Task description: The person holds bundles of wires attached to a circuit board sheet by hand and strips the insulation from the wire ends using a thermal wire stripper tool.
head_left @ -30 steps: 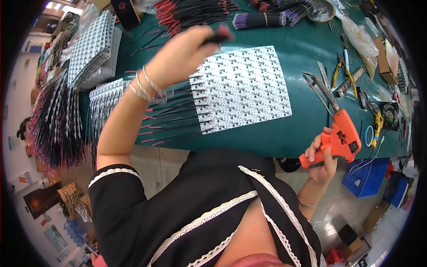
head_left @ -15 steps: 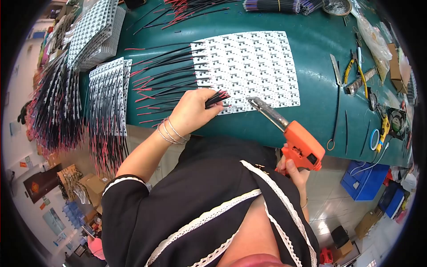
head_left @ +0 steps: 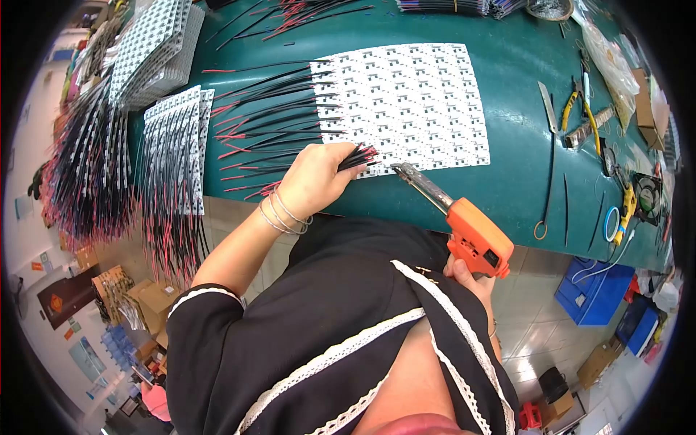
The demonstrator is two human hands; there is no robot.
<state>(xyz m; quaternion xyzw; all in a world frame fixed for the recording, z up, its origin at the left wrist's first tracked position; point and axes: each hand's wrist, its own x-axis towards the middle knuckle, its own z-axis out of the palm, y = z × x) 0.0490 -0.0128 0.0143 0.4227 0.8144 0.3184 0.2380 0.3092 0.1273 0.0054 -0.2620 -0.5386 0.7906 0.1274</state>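
Note:
A white circuit board panel (head_left: 413, 101) with many small black parts lies flat on the green table. Black wires (head_left: 268, 130) with red ends stick out from its left edge. My left hand (head_left: 317, 177) is closed around a bunch of short black-and-red wires (head_left: 358, 157), their tips over the board's lower left corner. In my right hand (head_left: 470, 275) is an orange soldering gun (head_left: 478, 235), gripped by its handle. Its metal tip points left at the board's lower edge, close to the wire ends. Whether the tip touches a wire, I cannot tell.
Wired panels (head_left: 174, 152) hang over the table's left edge beside a stack of bare panels (head_left: 156, 43). Loose wires (head_left: 304, 14) lie at the back. To the right are tweezers (head_left: 547, 107), yellow-handled pliers (head_left: 573, 109), a small fan (head_left: 645, 196) and a blue bin (head_left: 598, 290).
The soldering gun has shifted left, and its tip is now nearer the wire ends in my left hand. The view has tilted slightly; my left hand still holds the bunch.

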